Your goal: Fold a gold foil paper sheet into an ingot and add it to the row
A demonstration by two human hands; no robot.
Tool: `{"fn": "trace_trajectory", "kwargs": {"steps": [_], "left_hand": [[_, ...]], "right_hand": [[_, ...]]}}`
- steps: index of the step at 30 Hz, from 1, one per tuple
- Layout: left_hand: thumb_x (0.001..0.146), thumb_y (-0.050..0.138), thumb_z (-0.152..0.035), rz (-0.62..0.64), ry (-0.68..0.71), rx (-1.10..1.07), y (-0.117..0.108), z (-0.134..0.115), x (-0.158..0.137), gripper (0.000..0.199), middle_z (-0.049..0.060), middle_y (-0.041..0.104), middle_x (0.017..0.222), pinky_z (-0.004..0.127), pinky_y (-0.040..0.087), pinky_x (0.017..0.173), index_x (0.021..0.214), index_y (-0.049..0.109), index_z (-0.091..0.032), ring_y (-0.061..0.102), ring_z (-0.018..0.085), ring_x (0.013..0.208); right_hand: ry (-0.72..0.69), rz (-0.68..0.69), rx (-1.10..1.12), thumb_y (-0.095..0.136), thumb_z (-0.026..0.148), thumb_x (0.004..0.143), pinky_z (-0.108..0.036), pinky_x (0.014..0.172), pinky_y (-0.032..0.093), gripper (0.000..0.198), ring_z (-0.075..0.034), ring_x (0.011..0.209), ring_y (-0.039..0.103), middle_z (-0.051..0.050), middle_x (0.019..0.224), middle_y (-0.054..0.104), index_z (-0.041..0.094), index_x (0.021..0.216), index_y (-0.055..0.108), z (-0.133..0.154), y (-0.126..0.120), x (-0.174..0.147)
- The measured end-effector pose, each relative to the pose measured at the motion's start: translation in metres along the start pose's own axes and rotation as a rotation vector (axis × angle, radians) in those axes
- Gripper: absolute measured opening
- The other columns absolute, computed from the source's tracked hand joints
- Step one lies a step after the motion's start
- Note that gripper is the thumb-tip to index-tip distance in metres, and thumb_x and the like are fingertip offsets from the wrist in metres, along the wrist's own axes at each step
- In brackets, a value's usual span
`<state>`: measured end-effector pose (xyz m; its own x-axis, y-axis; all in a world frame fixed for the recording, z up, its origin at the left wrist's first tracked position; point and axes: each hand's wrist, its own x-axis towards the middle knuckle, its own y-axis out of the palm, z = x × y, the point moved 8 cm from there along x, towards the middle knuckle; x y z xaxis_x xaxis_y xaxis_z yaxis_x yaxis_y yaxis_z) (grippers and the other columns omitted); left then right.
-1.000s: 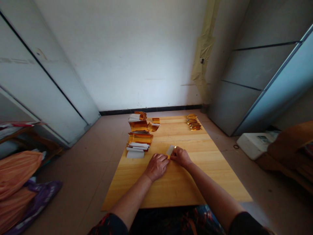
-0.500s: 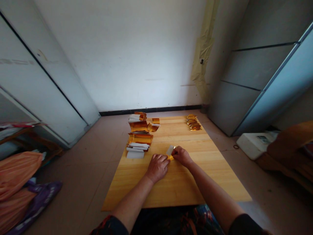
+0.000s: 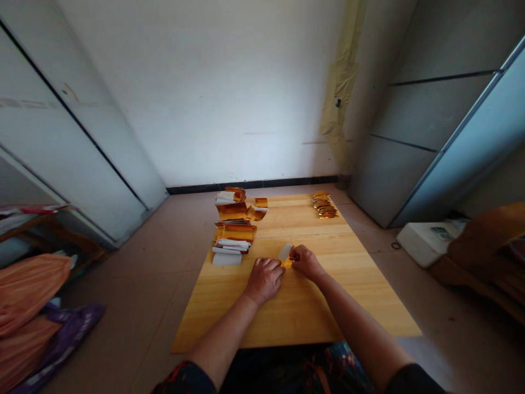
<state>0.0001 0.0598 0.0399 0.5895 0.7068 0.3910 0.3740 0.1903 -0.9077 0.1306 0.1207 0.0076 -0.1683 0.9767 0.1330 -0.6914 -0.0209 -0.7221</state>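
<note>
A small sheet of gold foil paper, pale grey on its other face, lies partly folded on the wooden table between my hands. My left hand rests at its left edge, fingers closed together and fingertips on the paper. On the right side, my right hand pinches the paper's edge between thumb and fingers. Left of them are stacks of gold and white paper sheets, some curled. Several folded gold paper pieces sit in a row at the far right corner.
The wooden table stands before a white wall. Orange cloth or bags and a purple bag lie on the floor at left. A white box stands at right, below a grey cabinet.
My right hand has shifted slightly to the right along the paper, and more of its gold face shows. My left hand stays in place.
</note>
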Motion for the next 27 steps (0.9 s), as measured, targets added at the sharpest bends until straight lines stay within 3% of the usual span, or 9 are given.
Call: {"fn": "trace_trajectory", "kwargs": {"steps": [8, 14, 20, 27], "left_hand": [[0.084, 0.055, -0.023, -0.042, -0.103, 0.06, 0.0, 0.004, 0.016, 0.014, 0.004, 0.067, 0.086, 0.036, 0.035, 0.078, 0.074, 0.066, -0.02, 0.055, 0.019, 0.088], [0.083, 0.056, -0.022, -0.049, -0.255, 0.094, 0.005, 0.02, 0.022, 0.014, 0.005, 0.065, 0.078, 0.036, 0.035, 0.074, 0.072, 0.064, -0.018, 0.054, 0.02, 0.082], [0.084, 0.057, -0.02, -0.047, -0.199, 0.061, 0.006, 0.02, 0.021, 0.012, 0.003, 0.064, 0.087, 0.035, 0.036, 0.078, 0.075, 0.065, -0.02, 0.051, 0.02, 0.093], [0.084, 0.055, -0.014, -0.021, -0.095, -0.011, 0.009, 0.016, 0.023, 0.016, 0.003, 0.062, 0.078, 0.031, 0.038, 0.074, 0.072, 0.065, -0.02, 0.05, 0.018, 0.085]], "right_hand": [[-0.119, -0.051, -0.215, 0.05, 0.002, 0.069, -0.025, 0.077, 0.041, 0.021, -0.016, 0.083, 0.055, -0.005, 0.081, 0.061, 0.017, 0.072, 0.064, 0.013, -0.008, -0.009], [-0.106, 0.019, -0.465, 0.05, 0.017, 0.083, -0.027, 0.07, 0.038, 0.019, -0.018, 0.083, 0.055, -0.008, 0.087, 0.062, 0.019, 0.075, 0.068, 0.042, 0.007, -0.037], [-0.189, 0.047, -0.404, 0.054, 0.022, 0.085, -0.026, 0.07, 0.035, 0.017, -0.017, 0.085, 0.054, -0.005, 0.089, 0.063, 0.022, 0.078, 0.069, 0.05, 0.01, -0.051], [-0.243, 0.0, -0.294, 0.061, 0.025, 0.081, -0.026, 0.074, 0.034, 0.008, -0.016, 0.086, 0.051, -0.004, 0.091, 0.063, 0.023, 0.083, 0.069, 0.038, -0.007, -0.052]]}}
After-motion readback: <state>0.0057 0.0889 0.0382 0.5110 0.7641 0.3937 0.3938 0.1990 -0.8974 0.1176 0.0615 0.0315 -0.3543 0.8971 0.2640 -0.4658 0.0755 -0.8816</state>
